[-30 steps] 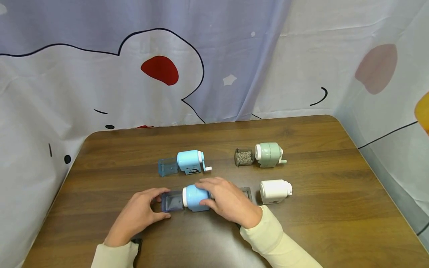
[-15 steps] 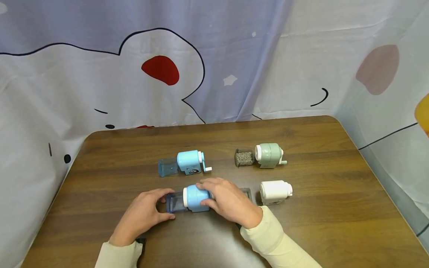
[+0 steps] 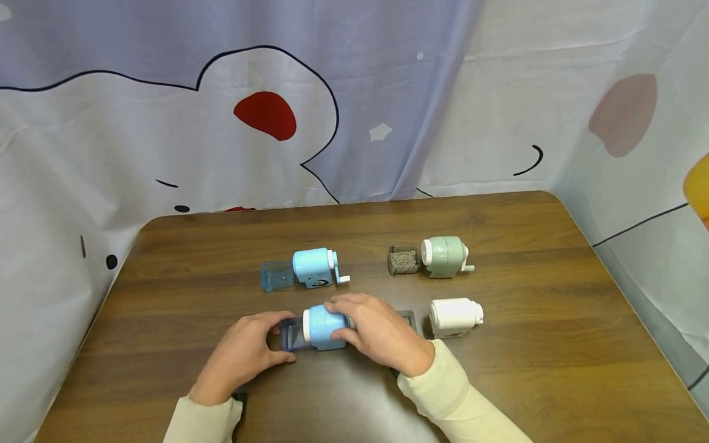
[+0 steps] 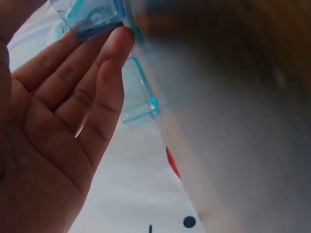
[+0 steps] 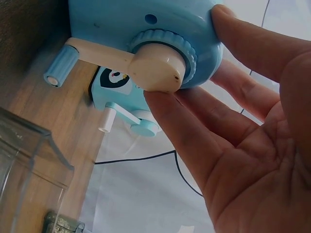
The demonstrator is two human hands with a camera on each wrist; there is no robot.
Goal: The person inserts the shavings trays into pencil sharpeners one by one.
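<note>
In the head view my right hand (image 3: 382, 335) grips a light-blue pencil sharpener (image 3: 324, 331), thumb near and fingers over its top. The right wrist view shows its crank (image 5: 104, 54) and round hub, with fingertips against the body. On its left side a clear bluish shavings drawer (image 3: 296, 335) sticks partly out. My left hand (image 3: 244, 351) holds the outer end of this drawer between thumb and fingers. The left wrist view shows the drawer (image 4: 95, 19) at the fingertips.
Behind stand a second blue sharpener (image 3: 312, 267) with its drawer (image 3: 278, 276) beside it, and a green sharpener (image 3: 445, 256) next to a drawer of shavings (image 3: 404, 261). A white sharpener (image 3: 454, 315) is at right; a clear grey drawer (image 3: 408, 319) is partly hidden behind my right hand.
My left hand has moved right with the drawer, and less of the drawer now shows outside the sharpener. The right hand and the sharpener stay in place.
</note>
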